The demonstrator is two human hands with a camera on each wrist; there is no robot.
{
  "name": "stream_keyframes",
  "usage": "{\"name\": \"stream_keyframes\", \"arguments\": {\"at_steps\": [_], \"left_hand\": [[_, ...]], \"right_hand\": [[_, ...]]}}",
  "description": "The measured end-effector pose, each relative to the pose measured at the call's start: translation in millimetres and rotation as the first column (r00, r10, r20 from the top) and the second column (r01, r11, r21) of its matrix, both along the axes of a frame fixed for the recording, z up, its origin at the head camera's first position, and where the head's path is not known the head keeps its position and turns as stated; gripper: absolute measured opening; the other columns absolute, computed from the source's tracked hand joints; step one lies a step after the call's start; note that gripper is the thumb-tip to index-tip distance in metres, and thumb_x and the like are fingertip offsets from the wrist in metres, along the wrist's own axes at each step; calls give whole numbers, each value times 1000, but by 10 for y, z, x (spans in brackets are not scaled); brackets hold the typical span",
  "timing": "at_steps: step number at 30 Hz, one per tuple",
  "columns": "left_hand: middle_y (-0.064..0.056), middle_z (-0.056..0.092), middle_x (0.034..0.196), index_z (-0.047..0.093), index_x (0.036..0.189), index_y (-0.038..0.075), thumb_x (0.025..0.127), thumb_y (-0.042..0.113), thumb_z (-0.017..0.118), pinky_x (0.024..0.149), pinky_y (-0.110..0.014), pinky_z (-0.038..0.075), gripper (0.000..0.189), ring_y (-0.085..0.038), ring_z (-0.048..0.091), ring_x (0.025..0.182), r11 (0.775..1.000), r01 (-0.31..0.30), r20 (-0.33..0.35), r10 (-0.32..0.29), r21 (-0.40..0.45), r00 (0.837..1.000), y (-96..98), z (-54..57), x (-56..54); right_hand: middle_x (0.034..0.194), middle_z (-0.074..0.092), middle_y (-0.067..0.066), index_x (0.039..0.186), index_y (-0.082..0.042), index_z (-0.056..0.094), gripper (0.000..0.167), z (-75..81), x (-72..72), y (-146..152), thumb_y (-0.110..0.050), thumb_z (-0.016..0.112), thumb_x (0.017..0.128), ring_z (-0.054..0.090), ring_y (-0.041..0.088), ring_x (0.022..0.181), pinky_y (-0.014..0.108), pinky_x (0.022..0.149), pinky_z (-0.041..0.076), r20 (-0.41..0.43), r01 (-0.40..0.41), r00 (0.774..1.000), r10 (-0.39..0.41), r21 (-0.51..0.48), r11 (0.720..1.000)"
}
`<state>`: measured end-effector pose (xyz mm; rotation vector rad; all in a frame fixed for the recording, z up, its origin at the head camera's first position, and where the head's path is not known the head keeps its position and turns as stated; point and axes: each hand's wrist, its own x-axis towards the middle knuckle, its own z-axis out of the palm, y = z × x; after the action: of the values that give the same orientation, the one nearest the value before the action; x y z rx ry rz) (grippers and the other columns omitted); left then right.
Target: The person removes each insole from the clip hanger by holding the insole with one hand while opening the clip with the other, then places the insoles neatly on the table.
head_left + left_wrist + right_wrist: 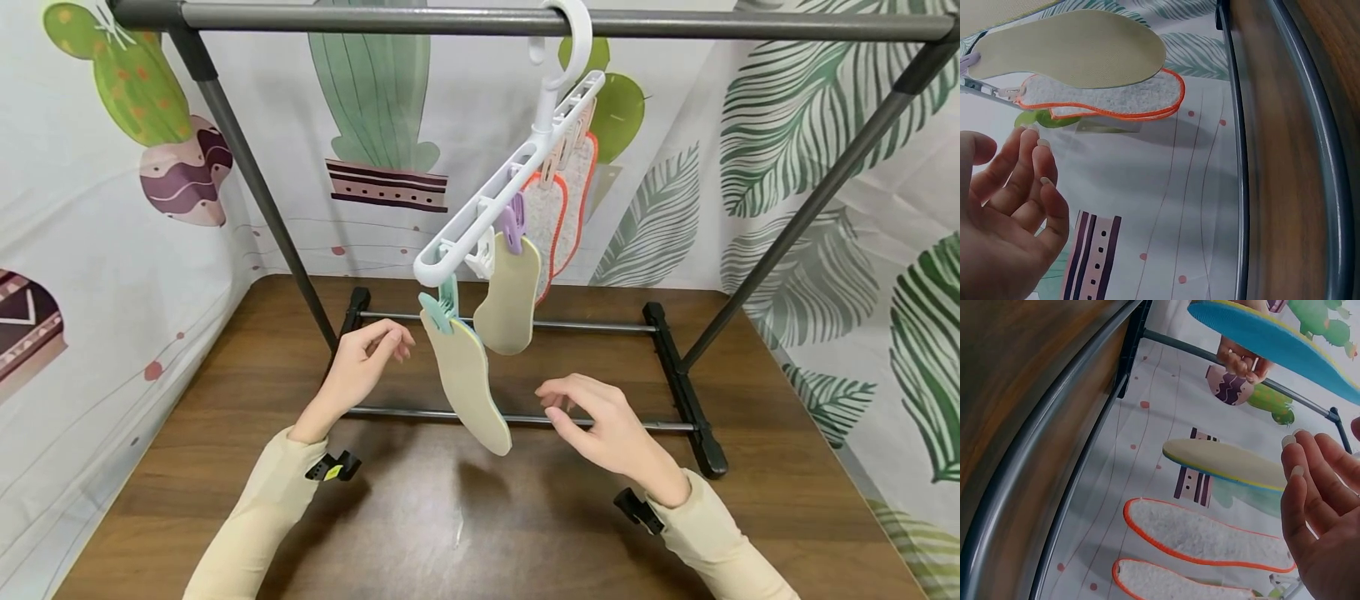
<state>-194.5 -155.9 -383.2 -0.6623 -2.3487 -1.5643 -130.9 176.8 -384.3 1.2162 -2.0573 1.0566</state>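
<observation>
Beige insoles point(467, 377), two; orange-edged insoles point(1204, 532), two

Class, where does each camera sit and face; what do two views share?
Head: on head, facing forward and down at clip hanger; left hand, right hand show.
Left wrist: on that wrist, facing the purple-clipped insole; left hand shows.
Right wrist: on that wrist, facing the teal-clipped insole; both hands show.
Wrist views share orange-edged insoles.
</observation>
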Motion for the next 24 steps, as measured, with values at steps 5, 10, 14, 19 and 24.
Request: {"name": "stream_keyframes", "arguments": {"at_steps": [5, 10, 14, 19, 24], "left_hand": [[-5, 67, 77, 68, 89, 9, 102, 17, 49, 65, -22, 50, 24, -12, 62, 71, 1000, 4, 0, -4, -16, 1000, -5, -7, 19], [-8, 68, 78, 68, 89, 8, 102, 16, 49, 65, -22, 50, 24, -11, 62, 72, 999, 9, -5, -10, -48, 1000, -14, 4, 52], [-6, 67, 79, 68, 89, 10, 102, 17, 49, 68, -26, 52, 24, -11, 62, 74, 998, 15, 6, -15, -61, 1000, -21, 5, 69], [-3, 67, 81, 67, 91, 8, 102, 17, 49, 70, -25, 54, 24, -16, 64, 75, 996, 37, 12, -36, -76, 999, -24, -15, 74], [-7, 68, 80, 67, 94, 7, 102, 14, 50, 67, -22, 54, 20, -11, 63, 72, 995, 52, -11, -53, -87, 999, -22, -14, 89]], "right_hand": [[87, 66, -4, 106, -7, 66, 23, 7, 19, -48, -22, 51, 100, 58, 5, 76, 16, 68, 50, -7, 5, 1000, -5, 21, 1000], [86, 65, -4, 108, -7, 66, 24, 0, 29, -88, -24, 50, 100, 57, 4, 76, 16, 69, 49, 1, 1, 1000, -1, 43, 999], [85, 65, -2, 109, -7, 65, 26, -6, 30, -118, -25, 50, 101, 59, 5, 76, 21, 67, 51, -12, -6, 1000, 7, 52, 999], [86, 66, -2, 110, -8, 64, 28, -14, 42, -129, -30, 50, 101, 60, 5, 77, 21, 68, 51, 2, 12, 1000, -12, 82, 997], [87, 66, -3, 110, -9, 64, 29, -10, 57, -136, -33, 52, 100, 61, 6, 79, 19, 71, 51, 4, 32, 999, -33, 121, 992]]}}
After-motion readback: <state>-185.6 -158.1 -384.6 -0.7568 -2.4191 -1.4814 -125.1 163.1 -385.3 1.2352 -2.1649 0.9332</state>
